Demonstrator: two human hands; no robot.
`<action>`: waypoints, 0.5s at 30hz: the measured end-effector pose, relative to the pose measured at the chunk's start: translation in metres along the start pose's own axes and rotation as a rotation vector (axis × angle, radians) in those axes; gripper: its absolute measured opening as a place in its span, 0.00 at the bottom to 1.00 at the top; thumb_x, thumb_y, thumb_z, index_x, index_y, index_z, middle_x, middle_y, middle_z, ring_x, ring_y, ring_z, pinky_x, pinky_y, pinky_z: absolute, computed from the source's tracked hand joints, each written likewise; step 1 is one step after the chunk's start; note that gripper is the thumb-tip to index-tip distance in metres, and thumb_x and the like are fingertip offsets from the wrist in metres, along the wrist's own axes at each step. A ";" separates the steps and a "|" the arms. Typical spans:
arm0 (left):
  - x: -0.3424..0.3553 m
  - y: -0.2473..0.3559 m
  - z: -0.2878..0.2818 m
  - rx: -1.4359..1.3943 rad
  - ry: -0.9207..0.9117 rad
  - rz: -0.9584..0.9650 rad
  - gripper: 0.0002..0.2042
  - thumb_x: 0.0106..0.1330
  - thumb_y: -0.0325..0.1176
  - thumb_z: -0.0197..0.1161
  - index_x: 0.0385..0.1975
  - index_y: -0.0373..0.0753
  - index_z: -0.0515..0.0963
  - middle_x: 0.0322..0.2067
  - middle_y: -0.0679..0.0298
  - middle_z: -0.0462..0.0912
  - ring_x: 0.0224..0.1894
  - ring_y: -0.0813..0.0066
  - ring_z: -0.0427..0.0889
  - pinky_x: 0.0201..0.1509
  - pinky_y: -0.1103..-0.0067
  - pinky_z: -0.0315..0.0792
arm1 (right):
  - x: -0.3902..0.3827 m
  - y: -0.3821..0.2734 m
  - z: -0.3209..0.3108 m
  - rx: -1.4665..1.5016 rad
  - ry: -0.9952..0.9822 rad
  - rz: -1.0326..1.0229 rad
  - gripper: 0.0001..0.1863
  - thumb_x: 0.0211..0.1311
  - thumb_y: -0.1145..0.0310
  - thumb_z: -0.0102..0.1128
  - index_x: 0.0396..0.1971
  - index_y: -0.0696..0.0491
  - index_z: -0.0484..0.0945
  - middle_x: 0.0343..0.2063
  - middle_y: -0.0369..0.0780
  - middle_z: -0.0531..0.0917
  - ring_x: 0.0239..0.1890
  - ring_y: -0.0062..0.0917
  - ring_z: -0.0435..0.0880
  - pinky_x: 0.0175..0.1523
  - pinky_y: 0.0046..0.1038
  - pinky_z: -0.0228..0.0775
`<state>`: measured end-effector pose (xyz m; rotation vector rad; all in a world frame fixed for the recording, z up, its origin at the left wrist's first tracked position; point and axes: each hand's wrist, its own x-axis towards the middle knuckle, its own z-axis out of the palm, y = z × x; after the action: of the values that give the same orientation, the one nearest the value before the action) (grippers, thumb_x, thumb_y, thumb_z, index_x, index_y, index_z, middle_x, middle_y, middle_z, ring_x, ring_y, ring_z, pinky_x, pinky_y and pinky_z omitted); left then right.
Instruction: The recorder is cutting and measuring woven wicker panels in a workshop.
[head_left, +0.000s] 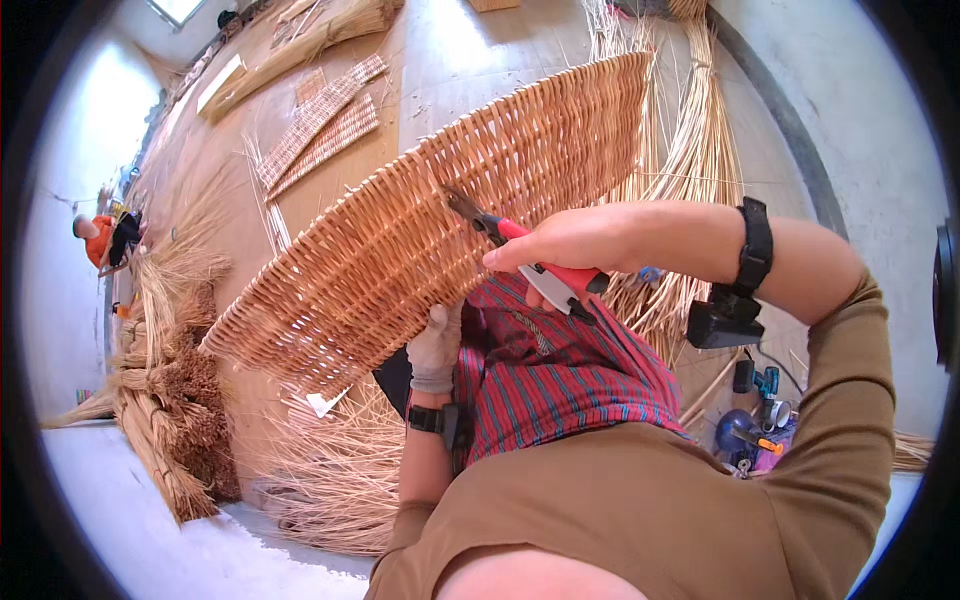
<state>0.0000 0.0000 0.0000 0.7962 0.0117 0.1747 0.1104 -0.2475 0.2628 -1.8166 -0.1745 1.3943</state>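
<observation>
A long curved panel of woven tan wicker (330,280) lies tilted across the middle of the view. My left hand (436,345), in a pale glove, grips its lower edge from beneath. My right hand (560,245) is closed around pruning shears with red and pale handles (575,280), their dark jaws against the weave near the middle of the panel. Below the panel, red-and-blue striped cloth (540,390) covers my lap.
Long bundles of pale rods (700,120) stand right, with loose rods (320,490) and thick bundles (165,440) at left. Flat woven pieces (325,125) lie behind. Power tools (765,385) sit at lower right. A person in orange (100,240) sits at far left.
</observation>
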 end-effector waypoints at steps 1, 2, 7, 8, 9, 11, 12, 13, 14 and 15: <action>-0.001 0.001 -0.002 0.007 -0.006 0.001 0.40 0.69 0.34 0.75 0.78 0.44 0.58 0.73 0.61 0.67 0.74 0.56 0.69 0.79 0.57 0.68 | -0.004 -0.002 0.000 0.008 -0.006 0.026 0.39 0.70 0.34 0.60 0.53 0.61 0.83 0.43 0.47 0.89 0.42 0.30 0.89 0.49 0.32 0.82; -0.001 0.001 -0.003 0.015 -0.013 0.003 0.39 0.68 0.32 0.75 0.77 0.43 0.59 0.72 0.60 0.68 0.73 0.56 0.71 0.78 0.58 0.69 | -0.007 -0.004 0.000 0.016 -0.012 0.051 0.38 0.70 0.34 0.59 0.51 0.60 0.84 0.42 0.46 0.89 0.42 0.29 0.89 0.49 0.31 0.81; -0.002 0.005 0.001 0.014 -0.017 -0.017 0.40 0.68 0.32 0.75 0.77 0.42 0.60 0.72 0.59 0.68 0.73 0.56 0.71 0.78 0.58 0.70 | -0.009 -0.001 0.012 0.014 0.072 0.024 0.36 0.70 0.33 0.59 0.44 0.59 0.84 0.37 0.44 0.88 0.38 0.29 0.88 0.43 0.33 0.79; -0.005 0.006 0.001 0.028 -0.006 -0.023 0.40 0.68 0.32 0.75 0.77 0.42 0.59 0.72 0.59 0.68 0.73 0.56 0.71 0.78 0.57 0.70 | -0.002 0.007 0.016 -0.004 0.101 0.003 0.36 0.70 0.33 0.59 0.43 0.59 0.84 0.35 0.44 0.88 0.37 0.29 0.88 0.42 0.35 0.79; -0.008 0.008 0.003 0.029 -0.006 -0.028 0.40 0.68 0.32 0.75 0.77 0.42 0.59 0.72 0.59 0.68 0.73 0.56 0.71 0.78 0.57 0.70 | 0.004 0.014 0.020 0.001 0.100 0.005 0.36 0.70 0.33 0.59 0.43 0.59 0.84 0.35 0.44 0.88 0.37 0.29 0.88 0.42 0.35 0.79; -0.009 0.008 0.008 0.023 -0.034 -0.026 0.39 0.69 0.33 0.74 0.77 0.42 0.59 0.73 0.58 0.68 0.73 0.56 0.71 0.78 0.56 0.69 | 0.014 0.027 0.022 -0.231 0.131 -0.109 0.35 0.69 0.34 0.58 0.40 0.58 0.83 0.32 0.44 0.87 0.36 0.28 0.87 0.40 0.35 0.76; -0.005 0.006 0.009 0.021 -0.044 -0.023 0.39 0.69 0.33 0.74 0.77 0.42 0.59 0.73 0.58 0.68 0.73 0.56 0.71 0.78 0.56 0.69 | 0.020 0.032 0.024 -0.236 0.183 -0.153 0.32 0.71 0.39 0.59 0.38 0.60 0.81 0.31 0.48 0.86 0.34 0.35 0.86 0.42 0.37 0.76; -0.003 0.005 0.007 0.021 -0.027 0.007 0.39 0.70 0.33 0.73 0.77 0.41 0.59 0.73 0.58 0.68 0.73 0.56 0.71 0.78 0.55 0.69 | 0.040 0.044 0.030 -0.236 0.186 -0.157 0.32 0.71 0.39 0.59 0.38 0.60 0.81 0.31 0.48 0.86 0.34 0.35 0.86 0.42 0.37 0.76; -0.007 -0.001 0.011 0.010 -0.005 0.028 0.38 0.71 0.33 0.73 0.77 0.41 0.59 0.73 0.57 0.67 0.73 0.56 0.71 0.78 0.55 0.69 | 0.056 0.063 0.037 -0.278 0.393 -0.357 0.30 0.71 0.43 0.58 0.39 0.62 0.81 0.32 0.53 0.86 0.37 0.44 0.87 0.45 0.42 0.76; -0.007 0.000 0.011 0.011 -0.009 0.025 0.38 0.71 0.33 0.73 0.77 0.41 0.59 0.73 0.57 0.67 0.73 0.56 0.71 0.78 0.55 0.69 | 0.072 0.072 0.044 -0.316 0.602 -0.568 0.28 0.70 0.47 0.57 0.41 0.63 0.80 0.32 0.59 0.86 0.40 0.53 0.87 0.48 0.48 0.77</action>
<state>-0.0057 -0.0091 0.0074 0.8084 -0.0055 0.1952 0.0742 -0.2316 0.1588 -2.1347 -0.5633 0.4154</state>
